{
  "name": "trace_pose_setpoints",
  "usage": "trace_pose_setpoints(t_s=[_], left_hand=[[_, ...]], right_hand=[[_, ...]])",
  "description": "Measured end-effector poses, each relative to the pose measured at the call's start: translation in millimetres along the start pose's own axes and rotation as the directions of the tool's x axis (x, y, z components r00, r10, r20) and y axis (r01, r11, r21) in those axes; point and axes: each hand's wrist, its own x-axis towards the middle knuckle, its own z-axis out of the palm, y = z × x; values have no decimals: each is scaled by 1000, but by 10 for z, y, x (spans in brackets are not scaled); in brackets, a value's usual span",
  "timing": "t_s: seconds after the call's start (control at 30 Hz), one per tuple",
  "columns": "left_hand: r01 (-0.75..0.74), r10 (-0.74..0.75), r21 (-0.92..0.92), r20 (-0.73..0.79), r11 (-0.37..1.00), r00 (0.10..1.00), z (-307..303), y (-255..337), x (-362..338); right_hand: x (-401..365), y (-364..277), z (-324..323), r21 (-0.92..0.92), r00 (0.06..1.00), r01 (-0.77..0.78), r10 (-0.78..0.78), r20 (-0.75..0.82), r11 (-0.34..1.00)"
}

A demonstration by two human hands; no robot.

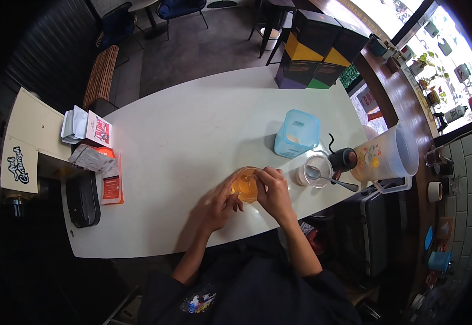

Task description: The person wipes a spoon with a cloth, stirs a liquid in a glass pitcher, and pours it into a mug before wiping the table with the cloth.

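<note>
The fingers of the left hand (217, 213) and right hand (273, 196) cover parts of the rim of the cup of amber liquid (246, 187), and whatever the right fingertips may pinch is too small to tell. Near the right edge of the surface (160, 146), the outlines of the dark kettle (343, 160) and the pitcher (385, 154) run together (the kettle's lower body is hard to make out). Small print on the stacked boxes (316, 49) and the packets (99, 129) is unreadable. The picture's top edge cuts off the blue chair (182, 8); its bottom edge crops the dark shirt (257, 287)
</note>
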Motion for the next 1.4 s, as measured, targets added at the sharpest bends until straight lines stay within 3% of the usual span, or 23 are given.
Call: trace_pose_setpoints(t_s=[0.13,0.23,0.47,0.63,0.77,0.9,1.1,1.3,1.4], left_hand=[[-2,2,18,0,1000,1000,-9,8,-2],[7,-7,23,0,1000,1000,-6,25,0],[23,-23,-9,5,1000,1000,-3,31,-2],[18,-18,-7,-6,1000,1000,-3,31,1],[39,-39,-2,-4,999,999,-20,8,-7],[19,-19,-13,0,1000,1000,-15,11,5],[25,-25,-17,5,1000,1000,-25,-40,11],[47,-47,-42,-5,998,999,-19,-22,9],[46,-45,-38,7,998,999,-39,-6,7]], right_hand=[[-58,-60,-50,75,996,46,-51,76,996],[-71,-84,-181,-2,991,55,-54,122,998],[21,-29,-111,-144,999,-7,2,-40,990],[-24,-8,23,36,999,-5,3,39,999],[-113,-75,-161,17,993,30,-32,112,999],[-95,17,-261,-100,998,30,-25,49,995],[-22,62,-61,-54,998,-1,-2,-61,999],[-80,-31,-79,69,994,47,-54,100,996],[-70,-29,-217,5,993,-4,4,115,1000]])
